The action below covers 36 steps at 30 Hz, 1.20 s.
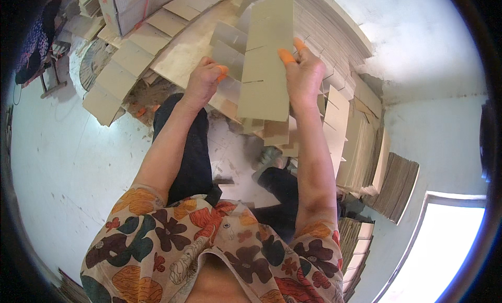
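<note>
A tan cardboard divider sheet [265,62] with short slits along it stands tilted up in front of me. My right hand [305,76] grips its right edge, with the thumb on the near face. Several narrower cardboard strips [230,56] stick out to the left behind the sheet, crosswise to it. My left hand [205,82] is closed at the outer end of the nearest strip, seemingly pinching it. Orange finger covers show on both hands. The joints between sheet and strips are mostly hidden by the sheet.
Beyond my hands lies a work surface [175,62] with overlapping cardboard pieces [130,57] on its left. A cardboard box [133,8] stands at the far left. Assembled dividers [334,49] line the right; stacked cardboard [392,185] is beside the wall. My legs are below.
</note>
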Available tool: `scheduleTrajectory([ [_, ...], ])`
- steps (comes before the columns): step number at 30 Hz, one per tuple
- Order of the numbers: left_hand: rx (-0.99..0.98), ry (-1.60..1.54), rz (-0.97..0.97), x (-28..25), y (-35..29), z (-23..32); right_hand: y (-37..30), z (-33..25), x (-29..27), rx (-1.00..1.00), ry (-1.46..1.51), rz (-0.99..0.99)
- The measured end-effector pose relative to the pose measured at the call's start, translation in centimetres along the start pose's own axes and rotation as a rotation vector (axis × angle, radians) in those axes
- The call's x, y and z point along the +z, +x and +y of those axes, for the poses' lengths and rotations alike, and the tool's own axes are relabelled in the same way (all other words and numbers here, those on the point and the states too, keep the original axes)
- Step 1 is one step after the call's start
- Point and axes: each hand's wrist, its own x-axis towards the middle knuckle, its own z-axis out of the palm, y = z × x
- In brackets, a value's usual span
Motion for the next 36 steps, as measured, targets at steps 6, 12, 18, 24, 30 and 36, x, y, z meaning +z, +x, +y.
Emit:
scheduleTrajectory([
  [6,0.008,-0.033,0.007,0.0,0.2,0.2,1.8,0.1,2.2,-0.057,-0.160,-0.033],
  [12,0.025,-0.029,0.040,-0.1,0.3,0.2,2.1,-0.2,2.7,-0.018,-0.100,-0.089],
  [18,0.001,-0.027,0.018,0.1,0.3,0.1,3.0,1.1,3.3,-0.128,-0.224,-0.148],
  [24,-0.007,-0.016,0.012,0.0,0.3,0.0,4.6,1.0,5.3,-0.205,-0.173,-0.227],
  [30,-0.041,-0.045,-0.013,0.3,0.3,0.1,2.2,2.6,9.4,-0.157,-0.215,-0.252],
  [36,-0.011,-0.006,0.007,0.1,0.3,-0.1,0.9,1.3,9.0,-0.125,-0.162,-0.230],
])
